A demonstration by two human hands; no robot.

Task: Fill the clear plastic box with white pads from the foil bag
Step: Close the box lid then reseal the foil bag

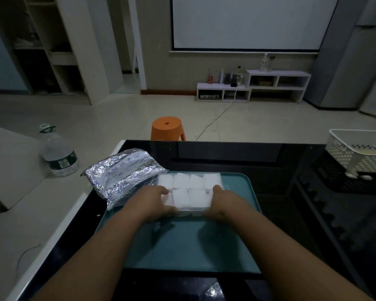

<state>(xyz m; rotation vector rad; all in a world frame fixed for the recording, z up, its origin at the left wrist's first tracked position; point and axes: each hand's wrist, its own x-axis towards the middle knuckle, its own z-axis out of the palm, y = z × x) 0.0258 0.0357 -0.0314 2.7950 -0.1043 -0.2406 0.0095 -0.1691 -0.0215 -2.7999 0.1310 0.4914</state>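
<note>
Box: clear plastic box (191, 212), packed with white pads (182, 181), sat on the teal tray (182, 246) | Hands: your left hand (159, 203) and right hand (218, 203) each curled round one end, apparently to steady it | Bag: foil bag (122, 174) lay just left, handy for refills.

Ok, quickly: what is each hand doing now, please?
Left hand: grips the left end of the plastic box.
Right hand: grips its right end.
</note>
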